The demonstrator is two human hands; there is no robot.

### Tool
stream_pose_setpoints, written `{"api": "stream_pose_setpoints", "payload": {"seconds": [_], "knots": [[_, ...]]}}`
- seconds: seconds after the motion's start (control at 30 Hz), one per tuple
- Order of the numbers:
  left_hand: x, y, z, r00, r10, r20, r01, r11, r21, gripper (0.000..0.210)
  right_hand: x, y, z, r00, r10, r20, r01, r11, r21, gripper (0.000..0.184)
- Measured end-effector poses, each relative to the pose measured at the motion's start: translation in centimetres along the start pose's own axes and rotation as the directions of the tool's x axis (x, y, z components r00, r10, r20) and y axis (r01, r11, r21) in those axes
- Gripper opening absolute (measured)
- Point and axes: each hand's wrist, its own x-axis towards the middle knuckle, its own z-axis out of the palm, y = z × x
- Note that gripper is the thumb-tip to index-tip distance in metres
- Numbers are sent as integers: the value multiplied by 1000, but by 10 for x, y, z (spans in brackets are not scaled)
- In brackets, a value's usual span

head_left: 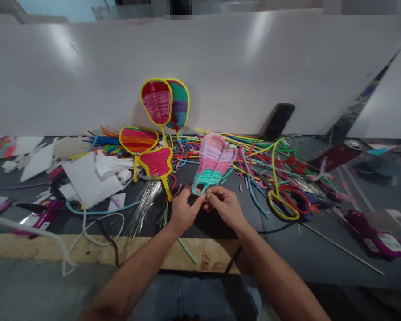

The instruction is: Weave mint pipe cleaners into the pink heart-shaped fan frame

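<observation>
A pipe-cleaner piece (211, 158), shaped like a petal or wing in pink, lilac and mint green, stands up from my fingers above the dark table. My left hand (188, 206) pinches the mint-green lower end from the left. From the right, my right hand (222, 203) pinches the same end, its fingertips almost meeting the left ones. Just left of my hands lies a red pipe-cleaner shape (156, 162) with a yellow border and stem. Behind it rests an orange-red one (138, 140), also yellow-edged.
Two yellow-rimmed shapes (156, 101) lean against the white panel (220, 53). Loose pipe cleaners (254, 154) cover the table's back. Scissors (284, 205), a phone (279, 120) and a can (341, 154) are at right. White paper (87, 178) and silver tinsel (143, 205) lie left.
</observation>
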Motion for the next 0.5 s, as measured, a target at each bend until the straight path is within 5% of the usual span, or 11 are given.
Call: {"api": "stream_pose_setpoints", "payload": {"seconds": [0.5], "knots": [[-1,2,-3,999,53,-1,-52,996,75,7,0,-1,-2,1000,-11,11,12,1000,-10,24]]}}
